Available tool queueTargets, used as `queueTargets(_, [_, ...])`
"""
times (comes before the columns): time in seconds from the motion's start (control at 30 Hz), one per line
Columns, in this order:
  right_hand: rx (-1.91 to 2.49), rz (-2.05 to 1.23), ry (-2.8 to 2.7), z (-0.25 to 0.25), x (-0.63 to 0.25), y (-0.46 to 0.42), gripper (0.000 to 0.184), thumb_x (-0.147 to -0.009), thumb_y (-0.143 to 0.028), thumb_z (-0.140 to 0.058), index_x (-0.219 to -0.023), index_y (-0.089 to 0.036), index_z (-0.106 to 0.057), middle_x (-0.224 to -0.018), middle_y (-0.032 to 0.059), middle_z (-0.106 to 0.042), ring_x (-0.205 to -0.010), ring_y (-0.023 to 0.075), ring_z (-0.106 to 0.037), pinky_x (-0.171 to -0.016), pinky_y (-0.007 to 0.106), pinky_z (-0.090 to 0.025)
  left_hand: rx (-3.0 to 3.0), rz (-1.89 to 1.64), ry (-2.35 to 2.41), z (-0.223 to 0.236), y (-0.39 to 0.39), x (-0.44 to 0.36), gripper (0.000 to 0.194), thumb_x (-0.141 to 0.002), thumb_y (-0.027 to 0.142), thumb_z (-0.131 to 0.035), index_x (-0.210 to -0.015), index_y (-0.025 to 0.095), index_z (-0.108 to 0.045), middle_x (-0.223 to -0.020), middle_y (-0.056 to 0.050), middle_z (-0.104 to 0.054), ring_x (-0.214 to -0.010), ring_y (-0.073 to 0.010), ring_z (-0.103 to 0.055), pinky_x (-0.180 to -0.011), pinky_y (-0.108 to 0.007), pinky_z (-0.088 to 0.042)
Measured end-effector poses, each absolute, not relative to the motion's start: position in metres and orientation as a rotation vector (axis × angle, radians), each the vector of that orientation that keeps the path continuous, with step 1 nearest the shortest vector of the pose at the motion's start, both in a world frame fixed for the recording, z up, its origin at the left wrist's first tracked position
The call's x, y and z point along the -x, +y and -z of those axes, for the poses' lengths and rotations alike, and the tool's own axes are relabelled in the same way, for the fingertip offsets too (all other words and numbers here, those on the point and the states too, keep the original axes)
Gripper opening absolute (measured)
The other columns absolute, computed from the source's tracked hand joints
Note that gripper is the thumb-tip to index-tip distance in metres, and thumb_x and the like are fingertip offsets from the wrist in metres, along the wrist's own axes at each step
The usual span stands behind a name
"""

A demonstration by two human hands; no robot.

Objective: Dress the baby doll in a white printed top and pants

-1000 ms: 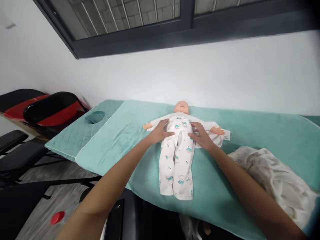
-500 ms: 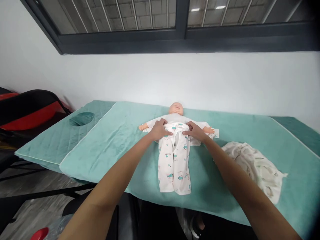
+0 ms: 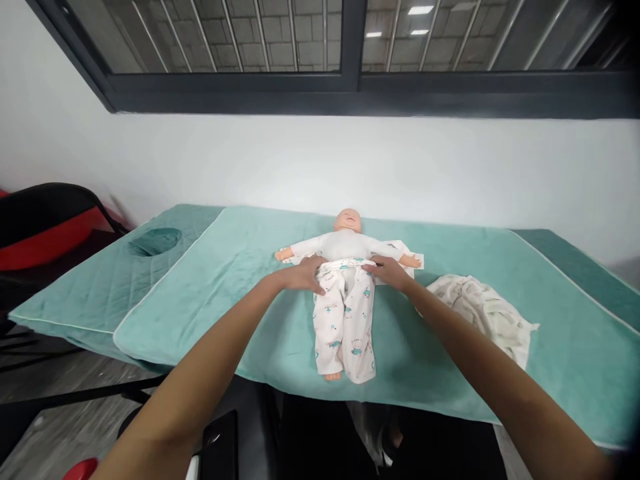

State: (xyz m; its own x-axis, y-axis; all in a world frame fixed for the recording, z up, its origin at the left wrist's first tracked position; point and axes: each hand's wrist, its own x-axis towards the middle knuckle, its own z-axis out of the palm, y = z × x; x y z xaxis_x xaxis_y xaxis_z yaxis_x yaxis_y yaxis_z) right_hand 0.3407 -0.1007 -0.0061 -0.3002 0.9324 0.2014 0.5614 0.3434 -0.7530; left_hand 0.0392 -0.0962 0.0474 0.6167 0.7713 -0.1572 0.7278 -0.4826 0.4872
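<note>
A baby doll [image 3: 349, 220] lies on its back with its arms spread. White trousers with a small print [image 3: 345, 320] cover its legs, and one foot [image 3: 333, 377] pokes out of the left-hand trouser leg. My left hand [image 3: 307, 273] is closed at the left side of the waistband, thumb over the front. At the waistband's right side, my right hand [image 3: 387, 270] pinches the cloth. The doll's torso and sleeves are plain white above the trousers. Part of a pale garment [image 3: 417, 257] shows beneath the doll's right-hand arm.
A crumpled pale cloth [image 3: 483, 313] lies to the right on the green padded bed [image 3: 240, 280]. The bed has a face hole [image 3: 155, 241] at its left end. A black and red chair [image 3: 55, 227] stands left; a wall and a barred window [image 3: 225, 93] lie behind.
The waistband now sits lower on the doll's body, showing more white torso. A foot has come out at the left-hand trouser hem. My left hand has shifted outward along the waistband.
</note>
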Motion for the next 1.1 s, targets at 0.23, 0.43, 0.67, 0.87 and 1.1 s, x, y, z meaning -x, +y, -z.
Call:
queueTargets(0.23, [1.394,-0.565,-2.221,-0.003,-0.34,-0.119,0.033,-0.068,-0.046,-0.078,-0.079,-0.02,-0.061,-0.079,0.0012,-0.06,-0.073,0.0187,-0.052,-0.07,0.029,-0.037,-2.515,-0.27,1.188,-0.032,-0.107,-0.047,0.027,-0.072,0.037,-0.072,-0.09,0.019,-0.061,-0.102,-0.008,-0.062,-0.104,-0.0281,-0.056,-0.089,-0.035,-0.041])
queueTargets(0.43, [1.442,-0.536,-2.1,-0.005,-0.329,-0.136,0.017,-0.087,-0.034,-0.053,-0.075,-0.022,-0.054,-0.076,0.0008,-0.06,-0.074,0.0187,-0.053,-0.067,0.028,-0.036,-2.355,-0.362,1.328,-0.03,-0.13,-0.046,0.011,-0.082,0.029,-0.056,-0.089,0.02,-0.058,-0.084,-0.001,-0.064,-0.082,-0.0208,-0.06,-0.071,-0.03,-0.042])
queueTargets(0.67, [1.39,-0.774,-2.233,0.005,-0.335,-0.18,0.017,-0.081,-0.038,-0.064,-0.086,-0.022,-0.063,-0.081,0.0002,-0.064,-0.074,0.0188,-0.057,-0.066,0.028,-0.038,-2.426,-0.208,1.123,-0.027,-0.163,-0.042,0.046,-0.071,0.045,-0.075,-0.105,0.02,-0.058,-0.11,-0.006,-0.054,-0.106,-0.0252,-0.052,-0.086,-0.032,-0.044])
queueTargets(0.87, [1.1,-0.892,-2.368,-0.009,-0.339,-0.214,0.027,-0.086,-0.049,-0.062,-0.087,-0.022,-0.066,-0.093,0.003,-0.065,-0.09,0.0223,-0.059,-0.083,0.035,-0.047,-2.676,-0.089,0.98,-0.033,-0.192,-0.041,0.026,-0.084,0.045,-0.064,-0.092,0.02,-0.06,-0.103,-0.007,-0.057,-0.102,-0.0258,-0.05,-0.09,-0.038,-0.043])
queueTargets(1.1, [1.22,-0.47,-2.329,0.024,-0.314,-0.266,0.104,-0.046,-0.07,-0.084,-0.129,-0.017,-0.05,-0.13,0.0198,-0.053,-0.123,0.04,-0.048,-0.104,0.058,-0.038,-2.719,0.003,1.078,0.0,-0.241,-0.042,0.11,-0.06,0.073,-0.072,-0.146,0.016,-0.034,-0.139,-0.021,-0.046,-0.129,-0.04,-0.041,-0.104,-0.051,-0.038])
